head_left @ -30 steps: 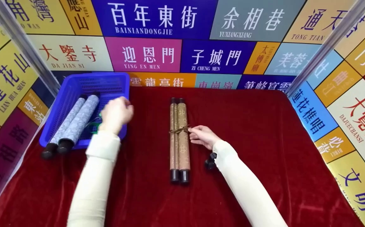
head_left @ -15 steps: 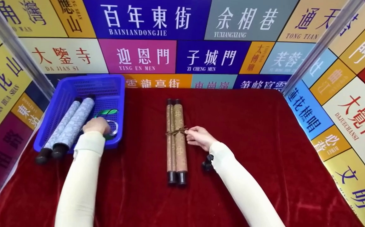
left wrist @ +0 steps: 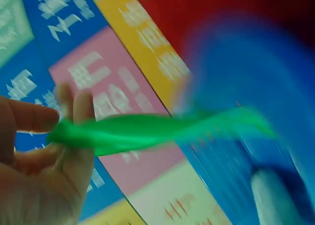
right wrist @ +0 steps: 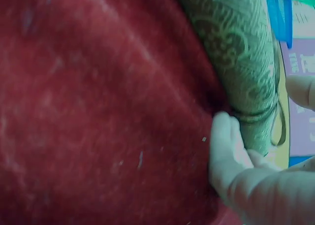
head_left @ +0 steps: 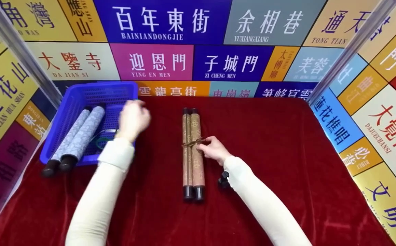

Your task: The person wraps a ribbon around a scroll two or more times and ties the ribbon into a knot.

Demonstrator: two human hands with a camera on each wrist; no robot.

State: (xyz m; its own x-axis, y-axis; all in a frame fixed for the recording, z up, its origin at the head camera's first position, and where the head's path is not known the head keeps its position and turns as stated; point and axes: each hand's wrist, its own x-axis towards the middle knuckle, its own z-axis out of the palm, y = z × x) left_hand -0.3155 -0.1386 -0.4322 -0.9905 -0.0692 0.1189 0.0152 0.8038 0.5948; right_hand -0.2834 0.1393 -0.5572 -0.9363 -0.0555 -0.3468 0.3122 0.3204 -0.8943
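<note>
In the left wrist view, my left hand point(left wrist: 54, 171) pinches one end of a green ribbon point(left wrist: 138, 131), which stretches toward the blue basket and blurs at its far end. From the head view, that left hand point(head_left: 134, 118) is over the basket's right side. Two brown patterned scrolls point(head_left: 198, 167) with black ends lie side by side on the red cloth, tied by a thin dark cord point(head_left: 193, 141). My right hand point(head_left: 215, 149) is at their right side by the cord. The right wrist view shows its fingers point(right wrist: 224, 141) touching a scroll, the thumb apart.
The blue plastic basket point(head_left: 100, 84) stands at the back left. Two blue-white scrolls point(head_left: 86, 135) lean in it, their black ends sticking out over the front rim. A white band point(head_left: 109, 130) lies inside. Printed sign panels point(head_left: 170, 24) and clear posts surround the red cloth point(head_left: 266, 130).
My left hand reached down into the basket, then rose back and to the right, with the green ribbon now pinched. The right hand has shifted slightly closer over the brown scrolls.
</note>
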